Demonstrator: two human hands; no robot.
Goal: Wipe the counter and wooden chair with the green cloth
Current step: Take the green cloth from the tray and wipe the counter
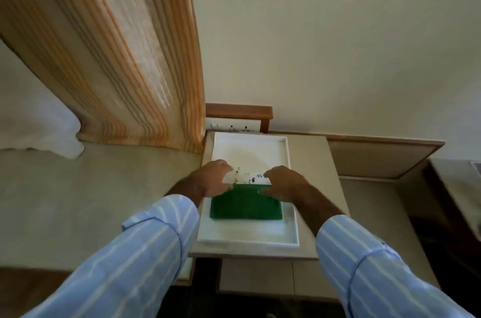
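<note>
A folded green cloth (246, 204) lies flat in a shallow white tray (286, 151) that rests on a small beige counter (309, 151). My left hand (213, 177) sits at the cloth's far left corner and my right hand (283, 182) at its far right corner. On both hands the fingers are curled and touch the cloth's far edge. I cannot tell whether they grip it. Small dark specks (246, 174) dot the tray's floor between my hands. No wooden chair is identifiable.
A striped orange curtain (145, 57) hangs at left beside the counter, over a long beige ledge (78, 200). A wooden-framed switch panel (239, 120) sits on the wall behind the tray. A lower padded surface (380, 161) lies to the right. Dark furniture (455, 200) is at far right.
</note>
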